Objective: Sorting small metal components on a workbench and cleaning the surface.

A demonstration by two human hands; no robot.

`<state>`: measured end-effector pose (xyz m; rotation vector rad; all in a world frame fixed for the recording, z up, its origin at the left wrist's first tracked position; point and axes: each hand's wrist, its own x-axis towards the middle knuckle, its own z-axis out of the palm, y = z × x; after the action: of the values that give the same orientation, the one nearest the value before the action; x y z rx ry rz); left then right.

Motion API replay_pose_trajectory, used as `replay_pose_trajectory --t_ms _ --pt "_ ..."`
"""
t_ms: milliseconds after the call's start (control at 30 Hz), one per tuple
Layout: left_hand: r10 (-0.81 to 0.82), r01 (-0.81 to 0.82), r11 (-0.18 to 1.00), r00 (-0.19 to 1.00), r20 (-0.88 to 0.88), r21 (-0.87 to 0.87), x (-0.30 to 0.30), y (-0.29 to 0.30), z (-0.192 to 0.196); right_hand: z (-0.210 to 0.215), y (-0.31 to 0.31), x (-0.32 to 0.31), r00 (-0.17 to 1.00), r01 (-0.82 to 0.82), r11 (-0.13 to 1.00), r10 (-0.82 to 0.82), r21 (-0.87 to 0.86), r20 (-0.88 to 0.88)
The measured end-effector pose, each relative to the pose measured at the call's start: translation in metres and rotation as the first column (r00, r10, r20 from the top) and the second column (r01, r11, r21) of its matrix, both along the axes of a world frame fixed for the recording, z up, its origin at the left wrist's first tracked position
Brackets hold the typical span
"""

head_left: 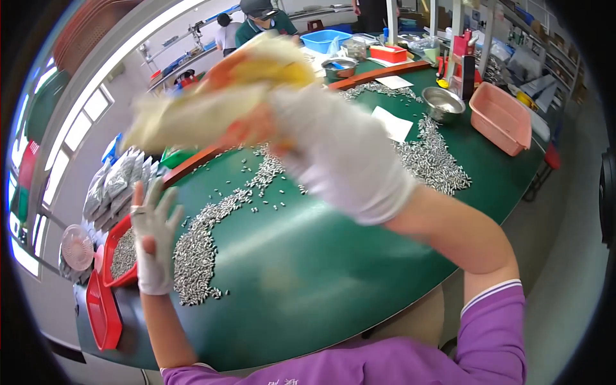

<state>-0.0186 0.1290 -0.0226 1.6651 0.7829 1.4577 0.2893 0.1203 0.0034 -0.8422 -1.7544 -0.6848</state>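
My right hand point(340, 151), in a white glove, is raised over the table and gripping a crumpled cream, yellow and orange cloth point(192, 119). The cloth is smeared by motion, and it hides my right fingers in part. My left hand point(154, 240) is held up at the left with its fingers spread and nothing in it. Its white glove leaves the thumb tip and a fingertip bare. Beside it, a long heap of small silvery metal pieces point(196, 256) curves across the green table point(308, 282). A red tray point(125, 277) of similar pieces stands just left of that hand.
An empty-looking red scoop-shaped tray point(102, 314) lies at the left edge, near stacked silvery bags point(119, 183). Farther right are another heap of pieces point(433, 163), white paper point(393, 124), a steel bowl point(443, 102) and a pink basin point(502, 117). A co-worker point(263, 22) is across the table.
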Motion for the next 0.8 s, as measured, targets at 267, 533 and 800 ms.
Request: replay_pose_trajectory --t_ms 267,533,800 --pt "-0.2 0.374 0.895 0.825 0.529 -0.244 0.01 0.008 -0.019 -0.036 0.021 -0.083 0.813 -0.532 0.8 0.574 -0.278 0.094" --pt "0.122 -0.041 0.989 0.75 0.65 -0.139 -0.107 0.026 -0.017 -0.075 0.119 0.204 0.585 0.78 0.469 -0.782 -0.415 0.215" --pt "0.408 -0.493 0.861 0.518 0.752 -0.127 -0.168 0.027 0.009 -0.14 0.126 0.27 0.526 0.777 0.326 -0.806 -0.538 0.271"
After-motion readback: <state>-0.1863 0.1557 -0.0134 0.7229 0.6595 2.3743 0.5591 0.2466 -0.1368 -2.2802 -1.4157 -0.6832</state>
